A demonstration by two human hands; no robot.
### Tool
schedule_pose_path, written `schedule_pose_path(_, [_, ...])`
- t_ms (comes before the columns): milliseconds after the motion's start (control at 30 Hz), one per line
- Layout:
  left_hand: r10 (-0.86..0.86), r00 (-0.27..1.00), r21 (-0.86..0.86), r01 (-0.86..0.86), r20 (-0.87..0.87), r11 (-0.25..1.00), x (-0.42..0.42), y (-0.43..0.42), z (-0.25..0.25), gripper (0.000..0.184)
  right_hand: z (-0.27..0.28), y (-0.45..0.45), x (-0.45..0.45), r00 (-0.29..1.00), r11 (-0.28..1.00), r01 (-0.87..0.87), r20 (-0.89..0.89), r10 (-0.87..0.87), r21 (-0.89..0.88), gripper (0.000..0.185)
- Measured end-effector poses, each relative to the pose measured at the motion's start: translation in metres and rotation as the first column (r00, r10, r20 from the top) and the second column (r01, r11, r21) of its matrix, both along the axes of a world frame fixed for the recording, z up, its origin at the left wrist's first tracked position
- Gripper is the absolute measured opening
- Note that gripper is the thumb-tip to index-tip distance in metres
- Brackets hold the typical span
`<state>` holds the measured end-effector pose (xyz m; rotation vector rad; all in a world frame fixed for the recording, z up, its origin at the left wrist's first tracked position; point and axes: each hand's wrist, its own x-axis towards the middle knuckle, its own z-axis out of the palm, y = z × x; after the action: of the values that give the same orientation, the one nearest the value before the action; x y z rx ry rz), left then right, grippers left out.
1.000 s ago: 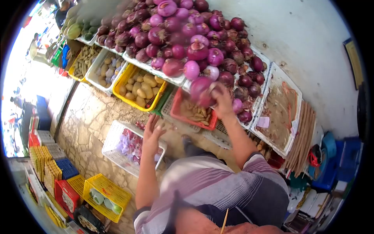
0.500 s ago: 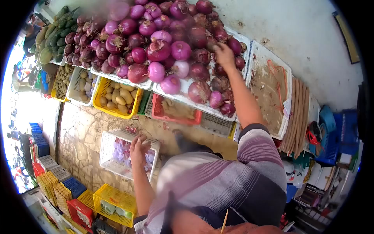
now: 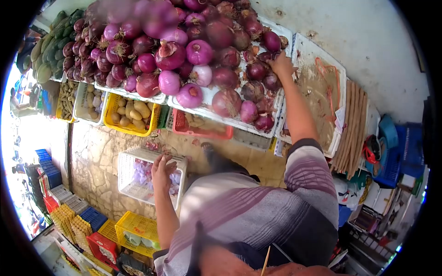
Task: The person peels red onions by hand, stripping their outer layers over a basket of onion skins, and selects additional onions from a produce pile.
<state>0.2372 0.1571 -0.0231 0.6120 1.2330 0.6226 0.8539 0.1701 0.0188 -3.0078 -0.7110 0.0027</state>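
Note:
Red onions point(image 3: 199, 52) lie heaped on white trays point(image 3: 209, 110). My right hand point(image 3: 282, 66) reaches to the right edge of the heap, its fingers bent down against small dark onions point(image 3: 257, 70); the fingertips are partly hidden, so its grip is unclear. Over a white crate point(image 3: 122, 175), my left hand point(image 3: 162, 168) hangs with its fingers apart and nothing in it. Inside that crate are purple and white pieces point(image 3: 143, 174), too small to name.
Below the onions stand a yellow basket of potatoes point(image 3: 133, 113) and a red basket point(image 3: 202, 131). A tray with brown residue point(image 3: 317, 87) and long brown sticks point(image 3: 352, 129) are at the right. Yellow crates point(image 3: 137, 232) stand lower left.
The large onion formerly at my right hand is no longer there. That hand has moved across to the heap's right edge. My left hand stays over the crate, and the view has shifted.

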Motion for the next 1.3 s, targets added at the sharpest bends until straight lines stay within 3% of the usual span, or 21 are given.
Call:
schedule_pose_path(133, [0.046,0.999,-0.001,-0.046,-0.002,0.999,-0.011,-0.005,-0.001,0.047,-0.002,0.001,0.017,0.991,0.999,-0.002,-0.133,0.009,0.051,0.072])
schedule_pose_path(167, [0.063,0.998,-0.013,-0.064,-0.016,0.998,-0.017,-0.007,-0.003,0.047,-0.006,-0.006,0.02,0.98,0.974,-0.015,-0.19,0.059,0.224,0.076])
schedule_pose_path(267, [0.098,0.994,-0.037,-0.1,-0.045,0.994,-0.034,-0.018,-0.018,0.046,-0.001,-0.018,0.012,0.94,0.848,-0.102,-0.228,0.253,0.521,0.08])
schedule_pose_path(300, [0.089,0.995,-0.033,-0.091,-0.054,0.995,-0.036,-0.018,-0.018,0.045,-0.006,-0.019,0.013,0.941,0.799,-0.143,-0.171,0.293,0.583,0.067])
schedule_pose_path(367, [0.063,0.996,-0.032,-0.066,-0.068,0.997,-0.038,-0.017,-0.019,0.045,-0.018,-0.018,0.01,0.803,0.486,0.188,-0.418,0.425,0.854,0.058])
schedule_pose_path(400, [0.052,0.996,-0.033,-0.054,-0.068,0.998,-0.031,-0.013,-0.014,0.046,-0.018,-0.013,0.006,0.699,0.301,0.378,-0.483,0.527,0.875,0.053])
schedule_pose_path(500, [-0.009,0.999,0.009,0.009,-0.053,1.0,-0.004,0.0,0.007,0.048,0.009,-0.006,-0.023,0.584,0.194,0.524,-0.516,0.627,0.829,0.046])
schedule_pose_path(567, [-0.05,0.998,0.05,0.051,-0.034,0.997,0.011,0.009,0.018,0.051,-0.023,0.005,-0.013,0.853,0.405,0.127,-0.308,0.421,0.906,0.047])
schedule_pose_path(600, [-0.053,0.998,0.045,0.055,-0.04,0.997,0.012,0.01,0.019,0.052,-0.033,0.009,-0.01,0.932,0.528,-0.058,-0.143,0.332,0.847,0.048])
schedule_pose_path(633, [-0.053,0.998,0.044,0.055,-0.044,0.997,0.015,0.012,0.019,0.052,-0.016,0.009,-0.029,0.936,0.563,0.001,-0.199,0.29,0.826,0.054])
schedule_pose_path(667, [-0.052,0.997,0.043,0.054,-0.05,0.998,0.016,0.015,0.019,0.053,-0.034,0.013,-0.023,0.924,0.541,0.03,-0.23,0.307,0.841,0.053])
schedule_pose_path(733, [-0.026,0.998,0.033,0.027,-0.055,0.999,0.001,0.014,0.008,0.052,-0.003,0.002,-0.044,0.891,0.619,-0.103,-0.204,0.405,0.779,0.052])
schedule_pose_path(833, [0.077,0.996,0.001,-0.077,-0.052,0.997,-0.021,0.002,-0.007,0.045,-0.012,-0.007,-0.027,0.916,0.627,-0.124,-0.154,0.371,0.769,0.048])
schedule_pose_path(967, [0.145,0.987,-0.089,-0.15,-0.064,0.985,-0.048,-0.012,-0.022,0.038,-0.027,0.005,0.033,0.992,0.782,-0.05,-0.059,0.11,0.622,0.051])
schedule_pose_path(1000, [0.152,0.986,-0.092,-0.158,-0.074,0.983,-0.052,-0.015,-0.023,0.037,-0.015,0.012,0.037,0.987,0.77,-0.096,-0.042,0.157,0.631,0.051])
schedule_pose_path(1067, [0.161,0.982,-0.098,-0.17,-0.094,0.98,-0.061,-0.019,-0.026,0.036,-0.051,0.03,0.09,0.937,0.746,-0.345,0.167,0.306,0.569,0.07])
schedule_pose_path(1200, [0.192,0.971,-0.131,-0.211,-0.143,0.969,-0.063,-0.024,-0.021,0.038,-0.05,0.057,0.118,0.927,0.858,-0.347,-0.001,0.375,0.378,0.098])
schedule_pose_path(1267, [0.18,0.974,-0.134,-0.198,-0.14,0.971,-0.068,-0.025,-0.026,0.038,-0.035,0.064,0.115,0.937,0.895,-0.259,-0.132,0.324,0.363,0.095])
schedule_pose_path(1300, [0.17,0.976,-0.139,-0.188,-0.134,0.972,-0.069,-0.025,-0.029,0.038,-0.029,0.065,0.109,0.942,0.892,-0.271,-0.09,0.323,0.362,0.094])
